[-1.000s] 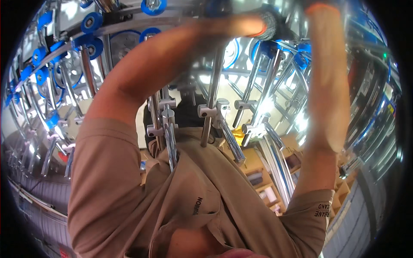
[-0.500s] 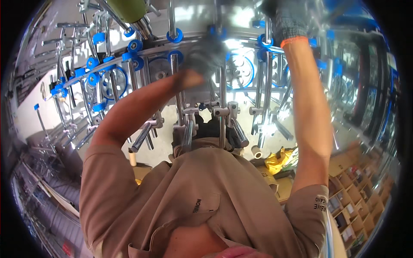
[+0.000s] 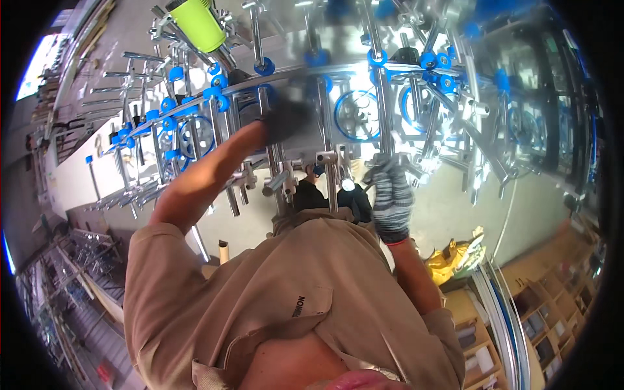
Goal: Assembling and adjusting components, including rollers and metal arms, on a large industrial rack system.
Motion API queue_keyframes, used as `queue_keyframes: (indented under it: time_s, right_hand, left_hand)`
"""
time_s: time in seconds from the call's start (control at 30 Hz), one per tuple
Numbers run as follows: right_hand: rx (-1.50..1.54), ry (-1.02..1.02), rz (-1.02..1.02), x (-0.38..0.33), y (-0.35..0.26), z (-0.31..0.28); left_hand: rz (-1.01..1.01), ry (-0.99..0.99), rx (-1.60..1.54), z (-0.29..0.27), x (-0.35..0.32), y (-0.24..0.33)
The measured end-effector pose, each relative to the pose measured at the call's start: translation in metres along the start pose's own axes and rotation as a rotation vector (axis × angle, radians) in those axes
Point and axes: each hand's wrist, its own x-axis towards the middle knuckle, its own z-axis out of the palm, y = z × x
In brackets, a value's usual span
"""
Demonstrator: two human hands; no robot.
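Observation:
My left hand (image 3: 289, 119), in a dark glove, is smeared by motion beside an upright chrome tube (image 3: 263, 101). Its fingers cannot be made out. Lower and to the right, my right hand (image 3: 393, 201) wears a grey striped glove with a red cuff. Its fingers curl round the lower end of another chrome tube (image 3: 385, 123), hiding the fitting there. Between the hands stands a tube with a grey clamp fitting (image 3: 327, 158) near its foot. Behind them, blue-rimmed wheels (image 3: 357, 115) and blue rollers (image 3: 264, 65) sit along a curved metal rail.
A yellow-green cylinder (image 3: 198, 26) stands at the far left among chrome tubes. Cross-fitted tubes (image 3: 478, 136) crowd the right. Nearer me are a yellow bag (image 3: 448, 260), a cardboard tube (image 3: 223, 251) and a compartmented wooden shelf (image 3: 559, 312).
My right hand has come down from the far right to the lower end of a tube near my body. My left hand has shifted slightly left and nearer. The view has turned somewhat.

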Motion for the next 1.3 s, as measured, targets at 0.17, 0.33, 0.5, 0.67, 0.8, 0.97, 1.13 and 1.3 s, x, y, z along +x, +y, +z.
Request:
queue_keyframes:
  time_s: [0.17,0.33,0.5,0.67,0.8,0.97,1.13,1.3]
  right_hand:
    - [-0.389,-0.151,-0.45,-0.019,0.059,0.0]
    - [-0.009,-0.273,0.063,-0.035,0.085,0.004]
    - [0.417,-0.192,0.514,-0.048,0.105,0.014]
    - [0.001,-0.123,0.118,-0.059,0.213,0.01]
    - [0.516,-0.088,0.721,-0.048,0.104,0.014]
    - [0.263,-0.114,0.471,-0.046,0.122,0.005]
    - [0.329,-0.141,0.724,-0.032,0.064,0.01]
    - [0.501,-0.199,0.974,-0.016,0.032,0.002]
  left_hand:
    - [-0.559,0.693,-0.896,-0.097,-0.07,0.052]
    - [-0.868,0.919,-1.465,-0.056,-0.075,0.167]
    - [-1.146,0.741,-1.462,0.102,-0.054,0.205]
    - [-1.038,0.383,-2.456,0.052,-0.019,0.192]
    - [-0.957,0.507,-2.538,0.076,-0.007,0.177]
    - [-0.958,0.154,-2.418,0.061,0.005,0.162]
    - [-0.908,0.203,-2.382,0.08,0.009,0.158]
    - [-0.872,0.141,-2.416,0.042,-0.005,0.156]
